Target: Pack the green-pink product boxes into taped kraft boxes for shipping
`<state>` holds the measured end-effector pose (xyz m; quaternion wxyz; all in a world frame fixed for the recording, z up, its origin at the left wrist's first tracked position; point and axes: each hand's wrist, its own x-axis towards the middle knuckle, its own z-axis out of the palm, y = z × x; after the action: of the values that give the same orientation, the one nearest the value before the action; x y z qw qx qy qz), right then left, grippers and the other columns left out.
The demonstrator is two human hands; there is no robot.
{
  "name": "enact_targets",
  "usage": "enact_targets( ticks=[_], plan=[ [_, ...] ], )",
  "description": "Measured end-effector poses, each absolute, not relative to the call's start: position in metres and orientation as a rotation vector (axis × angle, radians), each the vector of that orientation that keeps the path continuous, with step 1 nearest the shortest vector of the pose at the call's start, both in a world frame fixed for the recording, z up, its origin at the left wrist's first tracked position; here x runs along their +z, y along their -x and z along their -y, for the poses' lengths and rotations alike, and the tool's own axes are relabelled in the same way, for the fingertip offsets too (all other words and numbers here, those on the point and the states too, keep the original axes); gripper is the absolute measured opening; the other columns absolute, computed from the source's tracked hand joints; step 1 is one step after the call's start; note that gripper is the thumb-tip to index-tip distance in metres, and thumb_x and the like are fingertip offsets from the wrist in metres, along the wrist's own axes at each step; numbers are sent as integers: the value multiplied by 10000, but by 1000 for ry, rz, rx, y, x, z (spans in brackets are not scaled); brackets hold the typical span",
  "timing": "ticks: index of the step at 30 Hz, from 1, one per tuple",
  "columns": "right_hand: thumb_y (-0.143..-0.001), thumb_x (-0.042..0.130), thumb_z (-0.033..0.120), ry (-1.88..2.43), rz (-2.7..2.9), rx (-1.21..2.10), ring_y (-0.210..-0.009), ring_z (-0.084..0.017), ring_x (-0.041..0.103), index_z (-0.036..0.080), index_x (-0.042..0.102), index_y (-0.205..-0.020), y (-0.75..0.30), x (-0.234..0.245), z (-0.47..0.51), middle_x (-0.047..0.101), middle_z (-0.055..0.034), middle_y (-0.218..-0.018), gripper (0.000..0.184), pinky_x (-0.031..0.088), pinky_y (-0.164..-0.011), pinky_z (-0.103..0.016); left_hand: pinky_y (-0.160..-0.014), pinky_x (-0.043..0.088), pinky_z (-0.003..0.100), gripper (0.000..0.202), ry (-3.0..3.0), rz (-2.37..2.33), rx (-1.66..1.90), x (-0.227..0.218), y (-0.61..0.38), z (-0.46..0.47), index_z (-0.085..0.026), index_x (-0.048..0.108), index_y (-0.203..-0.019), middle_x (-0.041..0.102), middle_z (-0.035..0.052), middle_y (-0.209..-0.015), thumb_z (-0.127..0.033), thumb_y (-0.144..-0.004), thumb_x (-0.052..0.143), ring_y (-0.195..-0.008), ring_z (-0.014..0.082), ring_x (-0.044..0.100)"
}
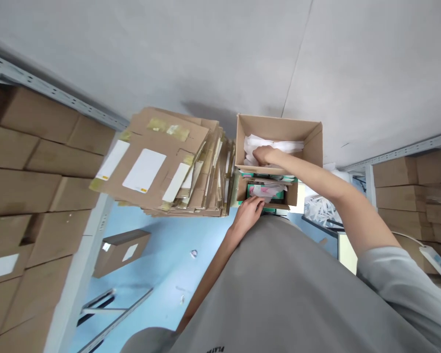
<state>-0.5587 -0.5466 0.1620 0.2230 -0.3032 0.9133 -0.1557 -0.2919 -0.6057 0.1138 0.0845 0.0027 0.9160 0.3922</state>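
My right hand [263,154] reaches into the larger open cardboard box [275,126]. Its fingers are curled down into white thin bags or sheets [288,145], and the fingertips are hidden. On the near side stands a smaller open carton [293,194], with a green box [277,195] inside. A thin see-through plastic bag [265,190] with pink marks lies over the green box. At the carton's near left edge, my left hand [249,212] has its fingers bent together at the bag's near end.
A tall stack of flattened cardboard boxes [183,162] with white labels stands at the left. Racks of brown cartons [33,181] and more cartons [407,196] flank both sides. One carton [119,250] lies on the blue floor [161,274]. A power strip [437,262] hangs at the right.
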Motion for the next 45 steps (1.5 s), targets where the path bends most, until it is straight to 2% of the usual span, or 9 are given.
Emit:
enact_targets(
  ticks=[5,12,16,20,23,26,30,35,45],
  plan=[
    [-785,905,142,901,-2340,-60,-922,-329,836,160,798,-798,570,206,531,831,-118,-834,109,625,-903,-397,-1045,634,397,251,-19,-2737,1205,112,292,604,-260,818,-1208,839,67,-1179,-182,-1096,607,-1129,271,804],
    [-1076,618,252,998,-2862,-863,-952,-235,775,233,775,-1154,476,303,429,803,-62,-1068,176,596,-890,-341,-1029,633,394,249,-18,-2715,1224,114,289,609,-262,801,-1216,840,65,-1204,-208,-1118,579,-1148,271,796],
    [-1113,611,241,1095,-2798,-983,-1088,-236,780,276,798,-1161,400,266,401,799,-75,-1174,196,617,-923,-332,-1056,631,405,259,-28,-2702,1233,112,290,609,-263,804,-1223,845,70,-1256,-205,-1116,576,-1182,276,797],
    [-1076,643,180,852,-2563,-531,-1104,-253,805,272,836,-1202,373,188,404,810,-89,-1269,248,622,-864,-314,-1025,633,399,234,-42,-2697,1150,114,290,610,-256,815,-1162,851,80,-1189,-218,-1109,590,-1131,281,804],
    [-1110,612,233,619,-2570,-482,-1114,-259,807,283,827,-1284,364,159,393,803,-94,-1340,281,612,-870,-319,-980,632,383,247,-8,-2729,1099,119,287,617,-264,815,-1107,846,72,-1133,-226,-1110,571,-1081,276,802],
    [-1147,555,363,245,-2806,-576,-1037,-272,800,245,806,-1276,354,155,366,806,-120,-1282,306,595,-871,-352,-1051,621,408,250,161,-2861,1107,125,286,628,-252,804,-1158,824,100,-1179,-274,-1119,558,-1146,293,784],
    [-1082,605,588,-242,-2878,-687,-886,-284,770,192,777,-1206,346,148,338,833,-154,-1185,449,575,-854,-393,-1272,525,509,399,475,-2991,1157,123,293,638,-196,683,-1461,671,195,-1542,-325,-1095,593,-1486,362,642],
    [-975,630,753,-403,-2600,-1034,-838,-275,766,240,733,-958,341,127,342,858,-109,-983,523,560,-815,-363,-1271,544,560,606,541,-2829,1232,102,300,642,-199,544,-1612,594,219,-1645,-366,-1042,665,-1550,410,600],
    [-963,622,548,-501,-2579,-1213,-814,-253,757,269,652,-859,300,119,345,792,-45,-837,299,554,-830,-338,-1241,602,506,526,550,-2610,1316,68,287,660,-239,722,-1379,799,83,-1432,-240,-853,733,-1360,326,759]
  ],
)
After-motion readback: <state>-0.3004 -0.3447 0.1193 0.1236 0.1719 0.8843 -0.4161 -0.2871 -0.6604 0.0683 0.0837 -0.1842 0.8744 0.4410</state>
